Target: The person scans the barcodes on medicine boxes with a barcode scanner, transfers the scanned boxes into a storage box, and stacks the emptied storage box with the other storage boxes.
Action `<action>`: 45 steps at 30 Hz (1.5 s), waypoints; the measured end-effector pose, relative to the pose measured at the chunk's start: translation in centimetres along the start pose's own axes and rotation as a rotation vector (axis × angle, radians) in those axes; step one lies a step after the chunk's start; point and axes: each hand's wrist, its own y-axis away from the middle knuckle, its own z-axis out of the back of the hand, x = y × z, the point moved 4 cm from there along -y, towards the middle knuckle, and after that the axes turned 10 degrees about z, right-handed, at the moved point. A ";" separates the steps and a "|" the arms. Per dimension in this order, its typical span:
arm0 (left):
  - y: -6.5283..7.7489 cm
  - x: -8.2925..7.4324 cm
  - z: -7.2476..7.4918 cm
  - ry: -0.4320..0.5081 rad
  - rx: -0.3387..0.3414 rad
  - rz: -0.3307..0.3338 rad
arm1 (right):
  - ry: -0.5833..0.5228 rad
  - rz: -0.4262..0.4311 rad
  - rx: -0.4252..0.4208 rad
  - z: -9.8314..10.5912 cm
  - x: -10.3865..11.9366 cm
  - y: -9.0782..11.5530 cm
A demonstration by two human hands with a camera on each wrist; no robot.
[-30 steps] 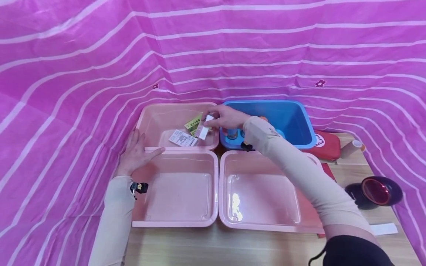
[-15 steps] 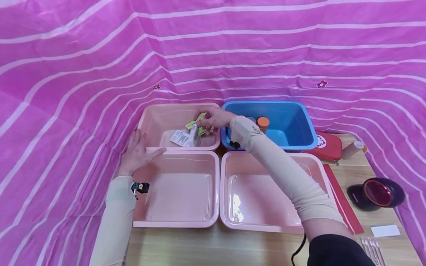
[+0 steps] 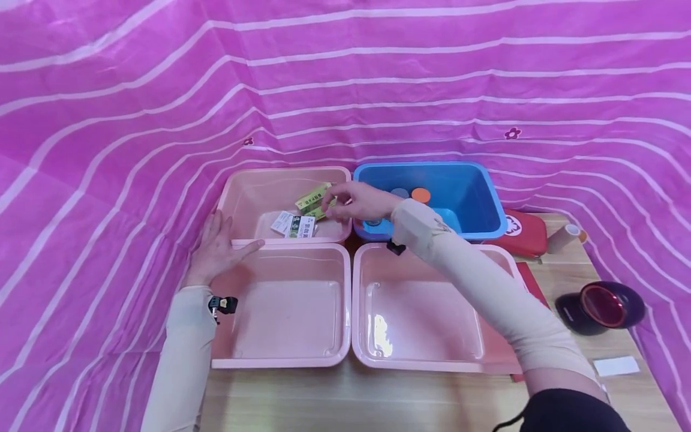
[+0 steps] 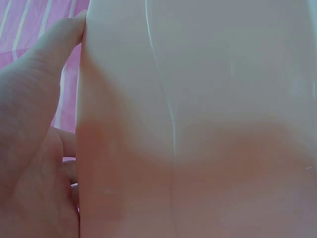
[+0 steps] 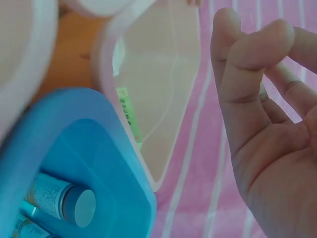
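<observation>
My right hand (image 3: 363, 201) hovers over the right side of the far-left pink bin (image 3: 286, 173), fingers loosely bent. Nothing is between them in the right wrist view, where the hand (image 5: 277, 134) fills the right side. Inside that bin lie a white box with a green band (image 3: 302, 227), a white printed box (image 3: 281, 222) partly beside it, and green-yellow packets (image 3: 315, 201). My left hand (image 3: 212, 255) rests at the left edge where the far and near pink bins meet, its thumb stretched along the rim. In the left wrist view the hand (image 4: 29, 144) lies beside a pink wall.
A blue bin (image 3: 475, 180) at the far right holds bottles, one with an orange cap (image 3: 421, 195). Two pink bins (image 3: 291, 324) (image 3: 426, 312) stand nearer. Right of them are a red case (image 3: 526, 234), a white-grey tube (image 3: 561, 239), a dark device (image 3: 604, 306) and a white strip (image 3: 616, 366).
My right hand lowered a white box into the far-left pink bin and let go. It has drawn back up and right. The left hand stays in place.
</observation>
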 end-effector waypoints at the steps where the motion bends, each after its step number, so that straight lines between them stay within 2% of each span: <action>1: -0.1 0.0 0.1 0.000 0.000 -0.002 | -0.002 0.004 0.003 -0.1 0.2 0.8; 7: -0.4 0.2 0.4 0.006 0.033 0.003 | 0.012 0.051 -0.007 -0.2 1.5 7.6; 11: -0.3 -0.6 0.6 0.024 0.038 -0.028 | 0.087 0.072 -0.111 0.5 2.2 14.0; 13: -0.1 -1.3 0.7 0.020 0.024 -0.063 | 0.141 0.059 -0.207 1.0 2.3 17.8; 15: 0.4 -2.2 0.8 0.014 0.005 -0.100 | 0.199 0.020 -0.338 1.4 2.0 21.6; 19: 1.7 -4.3 0.7 0.044 -0.015 -0.194 | 0.323 -0.071 -0.622 1.6 -0.1 28.9; 22: 2.7 -5.9 0.2 0.150 0.029 -0.289 | 0.400 -0.122 -0.794 1.1 -2.7 33.3; 24: 3.4 -7.1 -0.1 0.223 0.082 -0.365 | 0.422 -0.171 -0.846 0.5 -4.5 35.4; 27: 4.1 -9.0 -0.7 0.298 0.187 -0.487 | 0.427 -0.284 -0.818 -0.8 -7.1 37.1; 30: 4.5 -10.8 -1.3 0.297 0.297 -0.571 | 0.359 -0.392 -0.730 -2.2 -9.0 37.6; 32: 4.5 -11.8 -1.8 0.290 0.376 -0.593 | 0.312 -0.438 -0.708 -2.7 -9.8 37.4; 35: 4.5 -13.0 -2.7 0.288 0.510 -0.590 | 0.256 -0.489 -0.699 -3.2 -10.5 37.1; 38: 4.5 -14.0 -3.8 0.306 0.628 -0.603 | 0.275 -0.496 -0.666 -3.3 -10.9 36.6; 40: 4.5 -14.5 -4.4 0.316 0.682 -0.612 | 0.312 -0.475 -0.645 -3.4 -11.1 36.2; 45: 4.4 -15.1 -5.4 0.298 0.718 -0.632 | 0.365 -0.395 -0.674 -3.6 -11.4 36.0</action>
